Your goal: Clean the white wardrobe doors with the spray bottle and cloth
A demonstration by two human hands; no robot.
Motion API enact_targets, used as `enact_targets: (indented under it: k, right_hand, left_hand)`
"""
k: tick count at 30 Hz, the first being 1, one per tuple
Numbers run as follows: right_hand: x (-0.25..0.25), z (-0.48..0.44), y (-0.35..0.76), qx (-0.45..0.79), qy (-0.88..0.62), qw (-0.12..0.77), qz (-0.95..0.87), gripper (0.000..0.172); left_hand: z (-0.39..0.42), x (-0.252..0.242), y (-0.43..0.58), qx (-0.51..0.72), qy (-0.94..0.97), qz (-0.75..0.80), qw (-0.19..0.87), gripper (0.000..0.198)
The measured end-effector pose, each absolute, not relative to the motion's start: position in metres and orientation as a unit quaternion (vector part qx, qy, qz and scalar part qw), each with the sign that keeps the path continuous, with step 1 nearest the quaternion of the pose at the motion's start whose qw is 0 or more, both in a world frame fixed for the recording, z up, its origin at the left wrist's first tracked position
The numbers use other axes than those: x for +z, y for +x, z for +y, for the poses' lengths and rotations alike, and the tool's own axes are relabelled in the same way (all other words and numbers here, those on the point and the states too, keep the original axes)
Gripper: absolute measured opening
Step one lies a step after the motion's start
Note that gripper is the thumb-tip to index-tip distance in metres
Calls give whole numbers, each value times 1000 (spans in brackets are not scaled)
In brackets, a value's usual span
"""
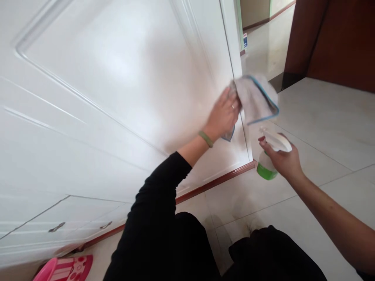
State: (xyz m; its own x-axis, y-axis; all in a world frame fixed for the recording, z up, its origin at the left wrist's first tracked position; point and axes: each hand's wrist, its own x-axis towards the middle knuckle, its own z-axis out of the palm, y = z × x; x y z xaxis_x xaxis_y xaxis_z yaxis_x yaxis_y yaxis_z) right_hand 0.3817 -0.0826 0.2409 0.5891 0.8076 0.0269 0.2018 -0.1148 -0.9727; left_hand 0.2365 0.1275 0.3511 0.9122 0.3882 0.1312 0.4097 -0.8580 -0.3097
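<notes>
My left hand point(224, 113) presses a grey cloth with blue edging point(254, 97) against the white cabinet door point(123, 78), close to the door's right edge. Part of the cloth flares out past that edge, blurred by motion, and a corner pokes out below the palm. A ring and a green wristband show on this hand. Off to the right, my right hand point(284, 156) grips a spray bottle point(266, 168) by its white trigger head. The lower part of the bottle is green, and it is held above the floor, apart from the cabinet.
A pink patterned bucket point(70, 268) stands at the lower left, below drawers with small handles point(56, 227). Red-brown trim point(216, 182) runs along the cabinet's base. Pale tiles point(334, 117) cover the floor, and a dark red-brown wooden panel point(345, 43) rises at the upper right.
</notes>
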Motion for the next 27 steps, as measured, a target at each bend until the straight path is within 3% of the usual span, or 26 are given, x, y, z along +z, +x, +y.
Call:
enact_targets:
  k: [4, 7, 12, 16, 20, 23, 25, 27]
  right_hand:
    - [183, -137, 360, 299, -722, 523, -341, 53]
    - [148, -167, 342, 332, -727, 501, -332, 58]
    - [128, -179, 328, 362, -723, 492, -323, 57]
    - [153, -149, 339, 344, -700, 522, -345, 56]
    - [218, -95, 358, 318, -648, 581, -376, 46]
    - [278, -57, 369, 273, -614, 629, -392, 38]
    - [313, -37, 374, 253, -594, 649, -403, 34]
    - [341, -24, 378, 236, -576, 665, -412, 33]
  left_hand:
    - [81, 239, 229, 90, -982, -137, 95, 58]
    - [48, 182, 225, 142, -979, -127, 78, 59]
    - [47, 174, 219, 166, -976, -115, 80, 61]
    - [99, 266, 211, 74, -982, -124, 122, 62]
    - [170, 439, 212, -24, -953, -207, 218, 62]
    - [213, 557, 222, -134, -882, -279, 355, 66]
    - [223, 595, 232, -202, -855, -301, 370, 58]
    - [214, 590, 242, -222, -843, -330, 362, 61]
